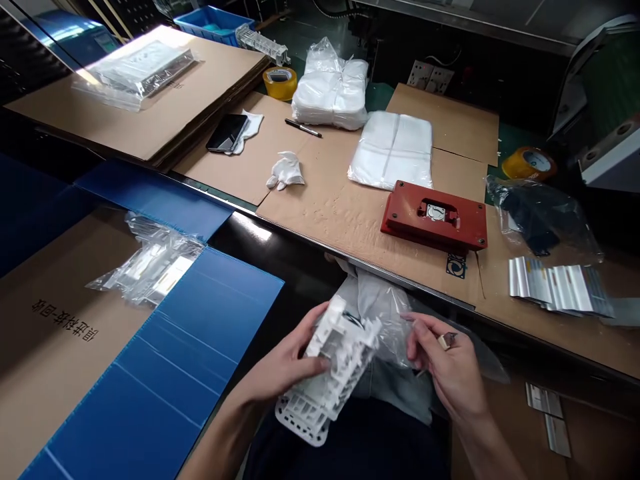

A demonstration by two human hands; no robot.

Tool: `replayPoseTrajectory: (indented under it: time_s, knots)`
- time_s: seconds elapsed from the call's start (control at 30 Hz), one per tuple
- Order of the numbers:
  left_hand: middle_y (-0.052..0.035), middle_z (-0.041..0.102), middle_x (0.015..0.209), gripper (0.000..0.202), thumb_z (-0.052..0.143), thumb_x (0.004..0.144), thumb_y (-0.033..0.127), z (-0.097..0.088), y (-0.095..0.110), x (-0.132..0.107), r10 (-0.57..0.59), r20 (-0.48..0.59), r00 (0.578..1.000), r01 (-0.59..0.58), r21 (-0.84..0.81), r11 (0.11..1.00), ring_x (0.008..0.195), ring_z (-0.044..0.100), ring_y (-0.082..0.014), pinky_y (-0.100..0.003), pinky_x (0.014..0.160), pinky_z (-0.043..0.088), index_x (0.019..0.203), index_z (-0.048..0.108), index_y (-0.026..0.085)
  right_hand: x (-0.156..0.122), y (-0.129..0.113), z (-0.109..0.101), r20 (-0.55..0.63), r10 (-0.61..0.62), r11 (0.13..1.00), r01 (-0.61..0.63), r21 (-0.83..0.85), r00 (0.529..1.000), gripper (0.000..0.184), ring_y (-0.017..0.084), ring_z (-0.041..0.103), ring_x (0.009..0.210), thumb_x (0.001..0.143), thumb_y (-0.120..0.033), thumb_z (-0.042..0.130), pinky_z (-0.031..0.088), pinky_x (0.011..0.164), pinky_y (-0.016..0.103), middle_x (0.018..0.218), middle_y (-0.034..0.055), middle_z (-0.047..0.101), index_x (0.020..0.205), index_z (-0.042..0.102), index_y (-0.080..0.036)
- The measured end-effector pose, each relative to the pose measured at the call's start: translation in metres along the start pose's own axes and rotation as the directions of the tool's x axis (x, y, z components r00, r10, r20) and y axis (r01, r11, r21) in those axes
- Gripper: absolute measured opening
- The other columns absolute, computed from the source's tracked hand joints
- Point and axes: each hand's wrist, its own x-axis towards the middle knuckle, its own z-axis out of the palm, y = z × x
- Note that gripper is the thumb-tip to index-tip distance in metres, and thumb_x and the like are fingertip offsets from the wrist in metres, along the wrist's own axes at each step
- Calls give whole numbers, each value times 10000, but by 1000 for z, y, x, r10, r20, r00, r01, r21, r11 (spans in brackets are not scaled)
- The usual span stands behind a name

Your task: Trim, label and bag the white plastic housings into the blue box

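in the left hand [285,363], white plastic part [327,367], long axis tilted up-right

- A long tabletop [510,141] is seen running from left to right, its green surface shown only between the coverings.
- Most of it is covered by flat cardboard sheets [340,207], laid edge to edge.
- A thicker stack of cardboard [165,127] is laid at the far left.
- Blue corrugated panels [165,373] are spread below the near edge, partly over a printed cardboard board [45,333].
- Two wall sockets [430,75] are mounted behind the tabletop, against a dark back panel [500,73].
- Light is thrown from above; a bright glare [253,227] is caught on the dark front edge.
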Motion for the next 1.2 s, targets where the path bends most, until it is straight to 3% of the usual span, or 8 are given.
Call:
replayPoseTrajectory:
  time_s: [0.1, 0.2, 0.37, 0.53, 0.67, 0.83, 1.03, 1.2]
  knots:
    - [-75, 730, 1117, 972, 755, 761, 209, 10, 13, -2, 10, 42, 999, -22, 287, 958, 855, 705, -255, -313, 756, 508, 1573, 232, 317, 4, -1, 2, 117, -74, 971, 98, -218, 990, 328, 129, 508, 509, 926, -459, 631, 422, 495, 259, 580, -10, 591, 1126, 757, -232]
    - [-66, 751, 972, 1040, 816, 686, 211, 21, 12, 6, 88, 33, 996, -94, 442, 892, 667, 648, -204, -258, 640, 454, 1566, 263, 257, 8, -10, 1, 301, -126, 885, 244, -397, 945, 317, 151, 573, 553, 967, -435, 574, 467, 568, 276, 606, -5, 629, 1171, 753, -270]
    - [-31, 712, 809, 983, 812, 693, 237, 30, 1, 21, 120, 72, 990, -140, 514, 846, 552, 537, -175, -241, 529, 368, 1550, 332, 217, 11, -36, -5, 638, -134, 708, 524, -474, 759, 277, 212, 716, 897, 977, -338, 580, 516, 784, 291, 1012, 20, 781, 1208, 733, -349]
    - [-14, 688, 816, 745, 804, 689, 275, 31, 1, 24, 196, 71, 978, -202, 547, 813, 662, 588, -199, -261, 626, 429, 1396, 570, 250, 9, -53, -4, 796, -95, 655, 640, -402, 597, 244, 177, 684, 663, 970, -284, 591, 474, 655, 274, 801, 1, 777, 1136, 762, -339]
    - [-32, 698, 960, 555, 769, 739, 287, 23, -1, 28, 131, 65, 989, -145, 550, 822, 867, 640, -252, -308, 733, 454, 1275, 624, 272, 12, -57, -14, 784, -93, 617, 654, -438, 613, 208, 184, 677, 692, 973, -298, 586, 465, 652, 271, 792, 23, 762, 1053, 778, -287]
    - [-20, 684, 912, 574, 747, 792, 325, 14, -10, 36, 77, -19, 997, -69, 268, 961, 801, 652, -216, -315, 703, 478, 1294, 479, 248, 14, -45, -20, 713, -44, 558, 609, -564, 700, 278, 161, 636, 698, 1015, -332, 511, 438, 667, 270, 796, 37, 727, 914, 740, -212]
    - [-18, 674, 916, 485, 755, 774, 244, 25, -21, 41, 125, -194, 973, -116, 57, 992, 715, 621, -158, -263, 625, 485, 1183, 494, 226, -5, -22, 20, 778, -116, 668, 629, -399, 617, 237, 134, 601, 670, 1022, -285, 499, 415, 663, 261, 761, 8, 685, 888, 672, -195]
    - [-21, 697, 886, 499, 807, 757, 337, 25, -26, 41, 74, -334, 940, -118, -113, 987, 686, 612, -154, -247, 593, 480, 1170, 555, 215, -19, -14, 39, 795, -173, 580, 713, -395, 582, 196, 169, 618, 742, 996, -239, 531, 419, 661, 295, 858, 17, 687, 1183, 571, -197]
